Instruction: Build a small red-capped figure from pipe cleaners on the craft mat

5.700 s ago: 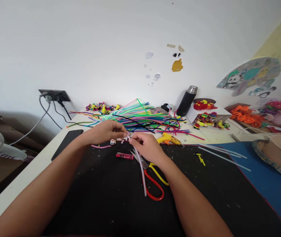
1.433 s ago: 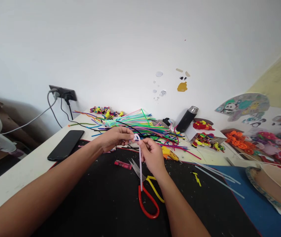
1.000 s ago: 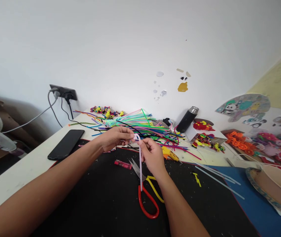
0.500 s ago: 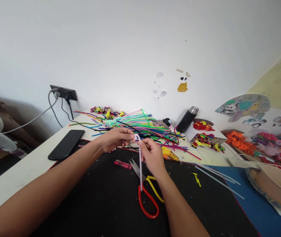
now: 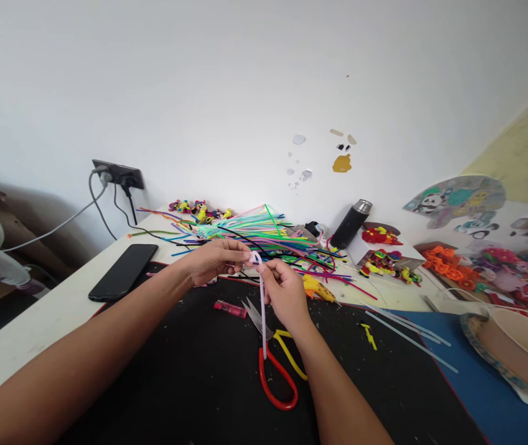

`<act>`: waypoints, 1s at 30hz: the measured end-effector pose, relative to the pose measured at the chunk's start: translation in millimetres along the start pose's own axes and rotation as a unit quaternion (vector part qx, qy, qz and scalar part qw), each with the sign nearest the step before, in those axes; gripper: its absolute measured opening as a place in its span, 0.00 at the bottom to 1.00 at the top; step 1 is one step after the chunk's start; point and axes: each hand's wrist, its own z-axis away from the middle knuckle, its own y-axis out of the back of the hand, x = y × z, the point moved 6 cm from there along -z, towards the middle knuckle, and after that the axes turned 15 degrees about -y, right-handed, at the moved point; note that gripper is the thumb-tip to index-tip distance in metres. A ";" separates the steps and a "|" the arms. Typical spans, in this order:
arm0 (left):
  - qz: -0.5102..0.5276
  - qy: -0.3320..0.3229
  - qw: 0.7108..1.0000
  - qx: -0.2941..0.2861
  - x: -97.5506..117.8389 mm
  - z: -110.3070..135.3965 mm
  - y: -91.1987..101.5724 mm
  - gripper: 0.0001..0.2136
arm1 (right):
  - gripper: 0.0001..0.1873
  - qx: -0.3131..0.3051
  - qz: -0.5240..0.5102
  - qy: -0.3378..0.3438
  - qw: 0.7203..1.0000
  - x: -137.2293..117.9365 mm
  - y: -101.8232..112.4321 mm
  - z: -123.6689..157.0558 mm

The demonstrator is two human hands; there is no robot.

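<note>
A pale lilac pipe cleaner [image 5: 263, 315] is bent into a small loop at its top, and its long end hangs straight down. My left hand [image 5: 220, 259] pinches the loop from the left between thumb and fingers. From the right, my right hand [image 5: 284, 287] grips the same pipe cleaner just below the bend. Under the hands, scissors [image 5: 279, 383] with one red and one yellow handle lie on the black mat [image 5: 175, 377], blades partly apart. Beside the blades rests a small red lighter-like item [image 5: 230, 309].
A heap of coloured pipe cleaners [image 5: 255, 232] lies behind the hands. A phone [image 5: 123, 272] is on the left. To the right are a glue gun [image 5: 319, 289], a black flask [image 5: 351, 225], a yellow twisted piece [image 5: 369, 337], clear glue sticks [image 5: 412, 340] and a round container [image 5: 519, 352].
Almost nothing differs. The whole view has shifted very slightly, while both hands keep the same pinch on the pipe cleaner.
</note>
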 end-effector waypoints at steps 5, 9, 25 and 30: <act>-0.018 -0.010 1.000 -0.006 0.1 -0.7 2.2 0.17 | 0.18 -0.003 -0.007 0.002 1.000 0.1 0.5 0.1; -0.171 -0.034 0.983 -0.054 1.3 -3.9 15.3 0.16 | 0.18 0.002 -0.020 0.004 1.000 0.0 3.1 -1.4; -0.625 0.022 0.763 -0.164 -25.0 -7.4 34.6 0.08 | 0.17 -0.031 0.014 -0.019 0.999 3.7 -5.8 -1.2; -0.665 0.016 0.732 -0.150 -28.2 -8.6 34.2 0.10 | 0.17 -0.043 -0.020 -0.029 0.998 2.0 -6.8 -0.6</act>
